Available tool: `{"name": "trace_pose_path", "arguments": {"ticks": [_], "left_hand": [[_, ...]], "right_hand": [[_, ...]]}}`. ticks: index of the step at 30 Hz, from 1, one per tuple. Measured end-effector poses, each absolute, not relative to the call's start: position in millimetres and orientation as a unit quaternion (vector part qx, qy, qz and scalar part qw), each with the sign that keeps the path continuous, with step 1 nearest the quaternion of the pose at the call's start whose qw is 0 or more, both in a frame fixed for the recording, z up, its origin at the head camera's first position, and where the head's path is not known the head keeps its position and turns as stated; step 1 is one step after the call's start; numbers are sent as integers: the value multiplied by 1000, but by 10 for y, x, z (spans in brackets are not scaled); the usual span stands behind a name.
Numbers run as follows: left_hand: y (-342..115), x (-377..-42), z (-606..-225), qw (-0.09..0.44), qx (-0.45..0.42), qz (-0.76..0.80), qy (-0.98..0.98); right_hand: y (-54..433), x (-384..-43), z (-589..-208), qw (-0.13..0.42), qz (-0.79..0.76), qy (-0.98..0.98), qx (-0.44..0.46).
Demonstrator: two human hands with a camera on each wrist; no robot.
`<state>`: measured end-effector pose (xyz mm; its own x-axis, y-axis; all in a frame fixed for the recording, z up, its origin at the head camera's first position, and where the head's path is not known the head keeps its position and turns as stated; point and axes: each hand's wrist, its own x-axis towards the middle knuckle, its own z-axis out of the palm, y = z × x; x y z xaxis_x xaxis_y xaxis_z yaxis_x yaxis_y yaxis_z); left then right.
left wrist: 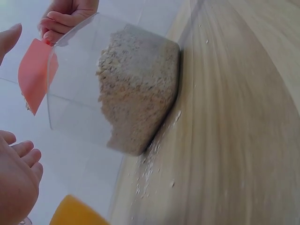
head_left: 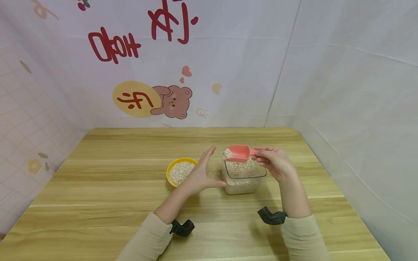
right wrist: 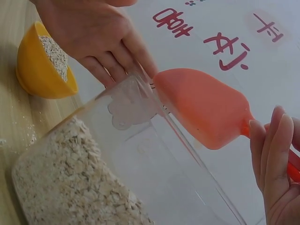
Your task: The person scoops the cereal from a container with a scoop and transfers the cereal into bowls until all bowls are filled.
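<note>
A pink scoop (head_left: 241, 153) with some oat flakes at its tip hangs over the clear plastic container (head_left: 243, 185), its handle held by my right hand (head_left: 273, 162). Oat flakes (left wrist: 136, 79) fill the lower part of that container. Between the container and a yellow bowl (head_left: 168, 178) my left hand (head_left: 200, 175) is spread, fingers extended and thumb apart, holding nothing. In the right wrist view its fingers are near the container's rim; whether they touch it I cannot tell. The bowl is full of oats (right wrist: 55, 56) and partly hidden behind the left hand in the head view.
Loose flakes (left wrist: 149, 168) lie scattered on the wooden table (head_left: 114, 188) between bowl and container. White printed cloth walls (head_left: 241, 65) stand behind the table and at both sides. A dark wrist mount (head_left: 272, 216) sticks out from each sleeve.
</note>
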<state>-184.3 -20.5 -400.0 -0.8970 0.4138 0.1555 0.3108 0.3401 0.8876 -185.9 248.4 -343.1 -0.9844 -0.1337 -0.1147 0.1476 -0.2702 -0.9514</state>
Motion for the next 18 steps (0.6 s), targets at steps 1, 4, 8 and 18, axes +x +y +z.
{"name": "trace_pose_path", "arguments": {"ticks": [1, 4, 8, 18], "left_hand": [[-230, -1838, -3994, 47, 221, 529, 818], [-309, -1828, -3984, 40, 223, 523, 822], [-421, -1819, -3979, 33, 228, 515, 826], [-708, -1781, -3946, 23, 214, 510, 833]], "right_hand": [[2469, -1861, -3429, 88, -797, 598, 5], [2419, -1863, -3433, 88, -798, 596, -3], [2328, -1864, -3446, 93, -798, 595, -12], [2102, -1887, -3466, 96, -781, 617, -8]]}}
